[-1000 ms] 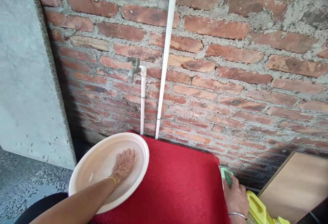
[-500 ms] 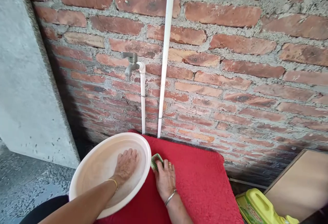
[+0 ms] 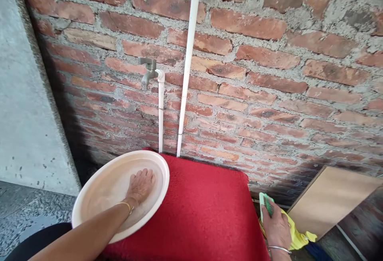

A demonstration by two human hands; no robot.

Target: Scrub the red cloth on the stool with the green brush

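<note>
A pale pink plastic basin (image 3: 163, 181) sits tilted on a red cloth-covered surface (image 3: 206, 197). My left hand (image 3: 140, 187) lies inside it, palm down, fingers spread against the inner side; a thin gold bangle circles that wrist. The basin looks to contain cloudy water, though its depth cannot be made out. Past the right edge of the red cover, my right hand (image 3: 277, 227) grips a small green scrub brush (image 3: 266, 204) with pale edges. Behind this hand is a yellow jug (image 3: 296, 233), partly covered by it.
A grey tap (image 3: 148, 71) on a white pipe (image 3: 160, 113) stands before the brick wall (image 3: 254, 69), beside a taller white pipe (image 3: 187, 65). A grey slab (image 3: 32, 93) stands at left. A tan board (image 3: 329, 201) leans at right.
My right hand has moved right with the scrub brush, from beside the basin to past the cover's right edge. My left hand stays in the basin. The view has shifted slightly right.
</note>
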